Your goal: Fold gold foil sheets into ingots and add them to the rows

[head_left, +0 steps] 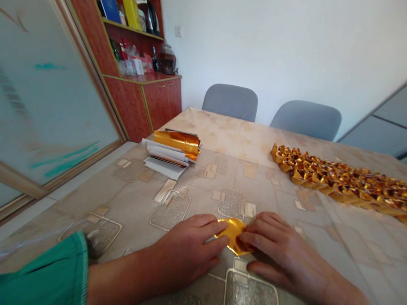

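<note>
A small piece of gold foil paper (233, 233) lies on the patterned tablecloth between my hands, its edges angled as if folded. My left hand (196, 244) has its fingers closed together on the foil's left edge. On the right side of the foil, my right hand (276, 243) presses its fingertips down, with the thumb resting lower on the cloth. The undersides of the fingers are hidden.
A stack of gold and white paper sheets (172, 149) sits at the back left of the table (222, 125). Rows of folded gold foil pieces (344, 178) stretch along the right. Two grey chairs (230, 101) stand behind.
</note>
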A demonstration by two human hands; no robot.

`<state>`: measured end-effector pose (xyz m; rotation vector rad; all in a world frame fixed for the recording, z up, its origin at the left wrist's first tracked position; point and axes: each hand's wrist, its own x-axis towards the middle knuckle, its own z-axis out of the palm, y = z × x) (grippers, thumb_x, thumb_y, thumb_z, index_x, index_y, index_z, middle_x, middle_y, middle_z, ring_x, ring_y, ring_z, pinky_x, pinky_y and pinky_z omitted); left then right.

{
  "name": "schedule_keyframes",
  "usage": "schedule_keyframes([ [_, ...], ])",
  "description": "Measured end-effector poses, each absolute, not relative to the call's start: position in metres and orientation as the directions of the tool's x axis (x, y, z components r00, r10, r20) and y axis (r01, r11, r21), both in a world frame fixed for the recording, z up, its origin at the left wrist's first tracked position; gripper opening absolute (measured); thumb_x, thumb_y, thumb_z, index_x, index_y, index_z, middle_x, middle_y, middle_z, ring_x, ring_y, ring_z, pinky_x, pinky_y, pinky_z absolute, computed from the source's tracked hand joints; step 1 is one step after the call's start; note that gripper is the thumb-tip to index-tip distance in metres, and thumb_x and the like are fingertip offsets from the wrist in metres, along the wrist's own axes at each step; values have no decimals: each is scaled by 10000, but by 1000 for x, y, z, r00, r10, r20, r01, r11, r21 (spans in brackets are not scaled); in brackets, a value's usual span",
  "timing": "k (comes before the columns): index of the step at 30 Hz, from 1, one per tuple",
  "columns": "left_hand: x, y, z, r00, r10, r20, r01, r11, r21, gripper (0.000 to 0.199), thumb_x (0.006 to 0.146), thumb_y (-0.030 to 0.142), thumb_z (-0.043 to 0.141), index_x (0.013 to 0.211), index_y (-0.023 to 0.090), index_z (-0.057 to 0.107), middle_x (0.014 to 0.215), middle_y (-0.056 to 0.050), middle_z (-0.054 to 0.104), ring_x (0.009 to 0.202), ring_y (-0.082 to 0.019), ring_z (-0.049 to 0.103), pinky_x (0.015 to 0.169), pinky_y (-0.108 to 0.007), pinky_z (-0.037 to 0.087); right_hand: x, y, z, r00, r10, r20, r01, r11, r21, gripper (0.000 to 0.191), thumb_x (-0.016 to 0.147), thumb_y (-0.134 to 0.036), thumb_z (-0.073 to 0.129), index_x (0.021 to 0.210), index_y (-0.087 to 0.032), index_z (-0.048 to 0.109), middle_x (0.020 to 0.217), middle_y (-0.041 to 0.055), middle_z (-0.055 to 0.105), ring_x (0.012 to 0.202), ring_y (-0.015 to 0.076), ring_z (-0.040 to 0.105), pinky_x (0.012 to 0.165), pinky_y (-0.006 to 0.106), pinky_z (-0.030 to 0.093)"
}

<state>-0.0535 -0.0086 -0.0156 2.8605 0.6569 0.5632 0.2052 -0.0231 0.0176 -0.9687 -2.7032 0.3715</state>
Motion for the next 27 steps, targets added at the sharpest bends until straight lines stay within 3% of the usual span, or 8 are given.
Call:
schedule_keyframes([
  [4, -52, -5, -14, 838, 439, 325, 384, -897, 220, 229, 935, 224, 569, 1151, 158, 609, 1232, -74, 667, 1074, -234, 603, 962, -376, 505, 202, -24, 15, -757, 607, 244, 571, 795, -205, 158, 994, -215, 513, 1055, -211, 658, 890, 49, 699, 848, 203, 624, 796, 366, 487],
  [9, -49, -1, -14, 825, 430, 367, 373, -902, 219, 228, 946, 191, 535, 1154, 166, 624, 1147, -88, 697, 1018, -209, 626, 921, -356, 514, 199, -24, 9, -759, 579, 299, 565, 813, -141, 193, 987, -152, 487, 989, -188, 676, 844, 56, 702, 805, 202, 621, 765, 377, 490],
  [12, -50, -1, -17, 823, 403, 400, 347, -915, 206, 225, 957, 180, 506, 1141, 168, 636, 1118, -88, 710, 1001, -206, 634, 914, -355, 517, 200, -23, 11, -730, 627, 270, 576, 778, -251, 155, 990, -202, 523, 987, -202, 678, 860, 45, 703, 792, 197, 613, 745, 374, 481],
  [18, -53, -5, -15, 810, 391, 437, 286, -914, 287, 246, 963, 166, 465, 1146, 166, 628, 1070, -84, 723, 995, -191, 643, 897, -337, 527, 198, -12, 15, -594, 799, 93, 570, 499, -653, 108, 945, -210, 611, 883, -224, 698, 802, -7, 726, 724, 144, 650, 687, 290, 480],
  [22, -55, -7, -9, 797, 481, 365, 348, -860, 374, 242, 962, 154, 451, 1154, 166, 597, 1035, -77, 706, 974, -190, 639, 871, -329, 534, 194, -4, 9, -494, 870, 8, 617, 357, -702, 127, 916, -178, 617, 831, -218, 703, 779, -3, 717, 719, 153, 641, 681, 293, 471],
  [27, -53, -9, -4, 829, 471, 300, 356, -860, 366, 284, 962, 157, 465, 1232, 182, 553, 1036, -73, 675, 946, -188, 621, 848, -314, 535, 192, -2, -1, -424, 905, 37, 665, 339, -666, 124, 900, -206, 628, 791, -217, 686, 789, 19, 682, 763, 185, 614, 695, 318, 443],
])
